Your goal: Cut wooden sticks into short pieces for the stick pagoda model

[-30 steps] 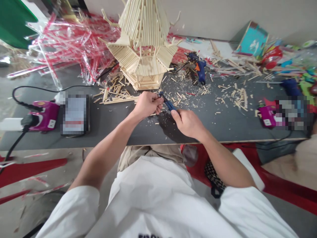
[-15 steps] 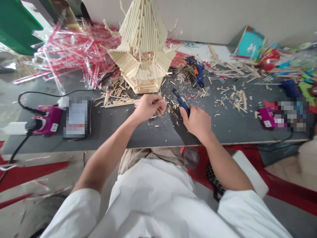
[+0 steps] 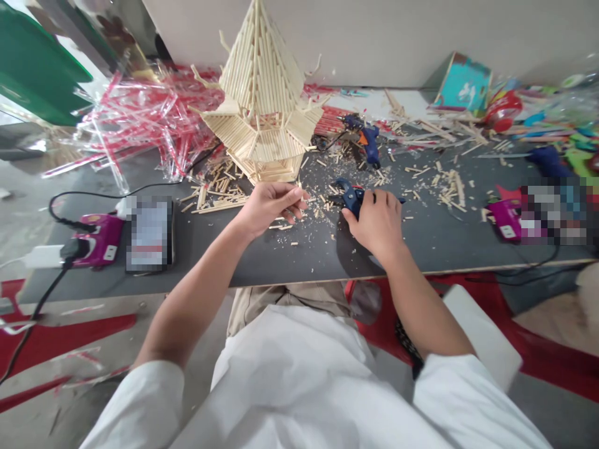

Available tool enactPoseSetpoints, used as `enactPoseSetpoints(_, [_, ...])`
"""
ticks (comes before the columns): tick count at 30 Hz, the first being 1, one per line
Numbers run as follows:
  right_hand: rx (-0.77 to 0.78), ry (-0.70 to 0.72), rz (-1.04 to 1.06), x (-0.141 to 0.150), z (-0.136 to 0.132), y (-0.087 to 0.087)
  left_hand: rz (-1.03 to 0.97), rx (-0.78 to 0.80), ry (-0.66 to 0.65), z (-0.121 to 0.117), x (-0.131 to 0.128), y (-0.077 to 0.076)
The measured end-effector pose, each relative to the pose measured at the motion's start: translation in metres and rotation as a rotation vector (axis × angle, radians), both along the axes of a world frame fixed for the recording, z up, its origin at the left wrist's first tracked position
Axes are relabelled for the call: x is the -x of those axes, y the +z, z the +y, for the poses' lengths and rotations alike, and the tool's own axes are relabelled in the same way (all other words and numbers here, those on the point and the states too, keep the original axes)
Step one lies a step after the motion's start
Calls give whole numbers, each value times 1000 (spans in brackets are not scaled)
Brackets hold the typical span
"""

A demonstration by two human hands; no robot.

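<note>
My left hand [image 3: 276, 202] is closed in a pinch in front of the stick model, with a small pale wooden stick [image 3: 300, 185] just showing at the thumb and fingertips. In my right hand [image 3: 375, 219] is a pair of blue cutters [image 3: 352, 196], held low over the table. Its jaws point left and look parted; the palm hides part of the handles. Behind my left hand stands a pagoda-like model [image 3: 262, 81] built of thin wooden sticks, with a pointed roof and flared lower eaves.
Cut stick pieces [image 3: 219, 187] litter the grey table [image 3: 290, 265]. A blue glue gun [image 3: 371, 144] lies behind the cutters. Red-and-clear plastic wrappers [image 3: 150, 118] heap up at the back left. A phone [image 3: 150, 236] and a purple power socket [image 3: 100, 240] with cables lie left; another purple socket [image 3: 508, 221] lies right.
The cutters have turned from pointing away to pointing left, and the jaws now show. My left hand has shifted slightly left in view. The whole view has moved a little.
</note>
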State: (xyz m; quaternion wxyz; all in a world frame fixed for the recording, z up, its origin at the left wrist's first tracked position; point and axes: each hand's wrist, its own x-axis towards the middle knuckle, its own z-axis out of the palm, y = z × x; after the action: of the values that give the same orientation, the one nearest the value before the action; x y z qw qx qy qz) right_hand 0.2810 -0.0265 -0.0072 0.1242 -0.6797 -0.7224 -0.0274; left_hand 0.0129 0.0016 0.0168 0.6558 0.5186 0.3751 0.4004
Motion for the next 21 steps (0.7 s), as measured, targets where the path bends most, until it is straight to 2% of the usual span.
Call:
enactPoseSetpoints(3, [-67,298,341,15,8,21,32,43,-1,-2,2,9])
enactPoseSetpoints(6, [-50,572,737,40,15,38,32,58,-5,-4,8,15])
enactPoseSetpoints(9, [-30,754,873,65,20,40,27,63,32,-5,18,14])
enactPoseSetpoints(11, [-16,779,929,77,24,35,35,69,63,-7,24,10])
enactPoseSetpoints(15, [2,720,1025,85,30,17,36,77,69,-9,28,-2])
enactPoseSetpoints(21, [-154,715,923,84,31,5,28,87,123,-12,22,-16])
